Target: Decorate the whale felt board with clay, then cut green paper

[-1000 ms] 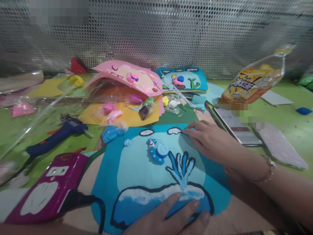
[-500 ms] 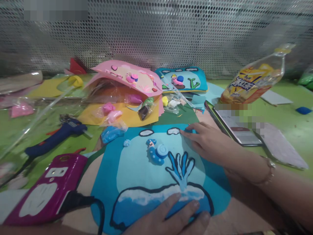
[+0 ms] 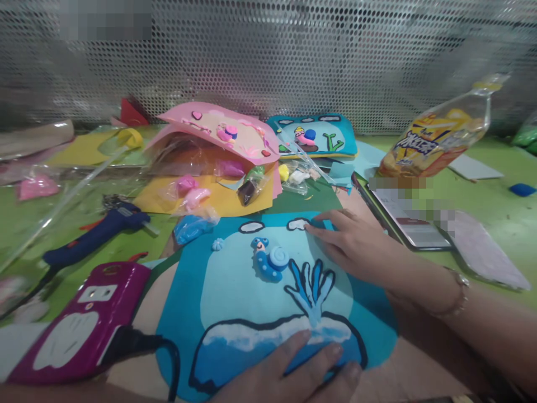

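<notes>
A blue paper sheet (image 3: pixel 180 291) with rounded edges lies in front of me. On it sits a blue clay snail (image 3: pixel 268 263) with a coiled shell, above a blue-and-white plant (image 3: pixel 312 294) outlined in black. My left hand (image 3: pixel 293 372) rests flat with fingers spread on the blue-and-white clay ground (image 3: pixel 235 352) at the bottom. At the upper right, my right hand (image 3: pixel 348 240) has its fingers stretched out, its index fingertip touching the edge of a white clay cloud (image 3: pixel 297 224). A second cloud (image 3: pixel 250 227) and a small light-blue shell shape (image 3: pixel 218 244) are to the left.
On the left lie a blue glue gun (image 3: pixel 96 232) and a purple power strip (image 3: pixel 121 285) with a black cord. Bagged clay (image 3: pixel 193 226), a pink card (image 3: pixel 247 117) and another blue card (image 3: pixel 348 143) are behind. A bottle (image 3: pixel 436 134) and phone (image 3: pixel 413 224) are right.
My right index fingertip has shifted slightly left along the cloud's edge. My left hand stays where it was.
</notes>
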{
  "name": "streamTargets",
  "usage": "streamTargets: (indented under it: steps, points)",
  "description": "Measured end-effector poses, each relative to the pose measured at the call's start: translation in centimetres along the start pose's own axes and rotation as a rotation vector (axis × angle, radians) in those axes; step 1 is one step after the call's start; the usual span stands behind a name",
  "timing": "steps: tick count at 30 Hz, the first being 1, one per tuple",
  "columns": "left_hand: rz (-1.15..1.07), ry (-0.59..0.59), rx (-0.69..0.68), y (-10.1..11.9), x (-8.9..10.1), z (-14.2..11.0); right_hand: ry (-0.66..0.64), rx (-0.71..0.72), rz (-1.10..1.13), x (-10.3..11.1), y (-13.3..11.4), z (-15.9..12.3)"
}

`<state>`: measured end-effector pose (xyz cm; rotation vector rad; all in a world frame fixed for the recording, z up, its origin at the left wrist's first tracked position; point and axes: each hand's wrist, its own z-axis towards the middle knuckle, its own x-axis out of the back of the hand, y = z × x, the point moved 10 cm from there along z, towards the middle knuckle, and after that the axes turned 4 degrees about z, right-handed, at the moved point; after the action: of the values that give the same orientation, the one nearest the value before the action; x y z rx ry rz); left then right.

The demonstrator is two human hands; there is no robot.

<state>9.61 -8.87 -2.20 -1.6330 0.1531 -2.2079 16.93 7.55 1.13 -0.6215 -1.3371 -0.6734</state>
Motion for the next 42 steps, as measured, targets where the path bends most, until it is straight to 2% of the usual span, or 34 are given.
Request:
streamTargets:
  steps: [12, 21, 29, 34, 37, 42]
  points:
    - [0.055, -0.011, 0.000, -0.1, 0.0, 0.0, 0.027, 0.015, 0.062, 0.0, -0.3, 0.0]
    - [0.033, -0.016, 0.001, -0.2, 0.1, 0.2, -0.029, 0.017, 0.028, -0.4, -0.5, 0.1]
    - [0.046, -0.007, 0.000, -0.1, 0.1, 0.1, -0.009, 0.035, 0.055, -0.3, -0.8, 0.0]
    - [0.057, -0.019, -0.024, 0.4, -0.3, 0.0, 0.072, 0.060, 0.136, 0.0, -0.4, 0.4]
    - [0.052, -0.017, -0.013, 0.4, -0.5, 0.1, 0.084, 0.036, 0.124, -0.6, 0.2, 0.8]
    - [0.040, -0.010, -0.009, 0.4, -0.4, 0.2, 0.016, -0.031, 0.052, -1.5, 0.7, 1.5]
